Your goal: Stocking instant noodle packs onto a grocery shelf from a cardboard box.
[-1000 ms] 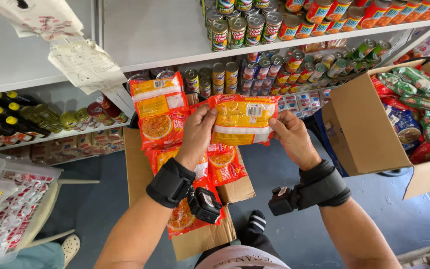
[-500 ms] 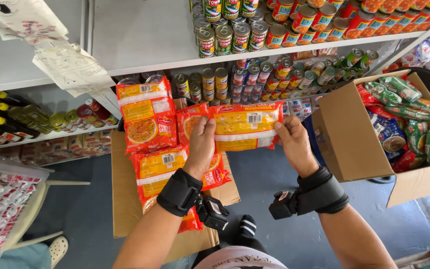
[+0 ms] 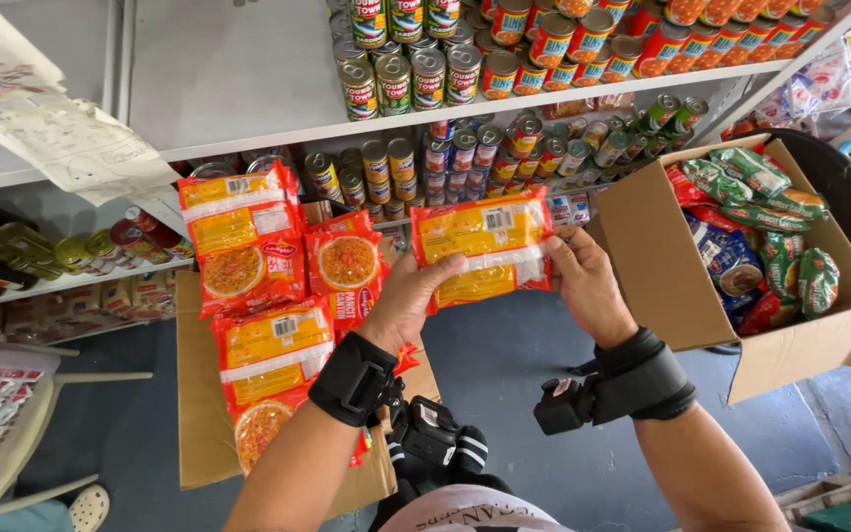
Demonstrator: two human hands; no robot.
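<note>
Two stores flank you: the flat brown cardboard sheet point(image 3: 204, 414) stacked with orange noodle packs on your left, the open cardboard box point(image 3: 677, 286) of snack bags on your right. Between them, your left hand point(image 3: 408, 300) and right hand point(image 3: 588, 286) each grip an end of the yellow-and-orange plastic noodle packet point(image 3: 483, 246) at chest height below the shelved tin cans point(image 3: 465, 74); hold it level, fingers off the seams.

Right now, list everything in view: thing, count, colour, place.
held noodle pack: one, orange and yellow, between both hands
noodle packs: several, orange and yellow, on flat cardboard at left
cans: many, mixed colours, on white shelves, centre
bottles: several, dark with yellow caps, lower left shelf
papers: a few, white, hanging upper left
open box: one, brown, right, holding green, blue and red snack bags
left hand: fingers gripping pack's left end
right hand: fingers gripping pack's right end
</note>
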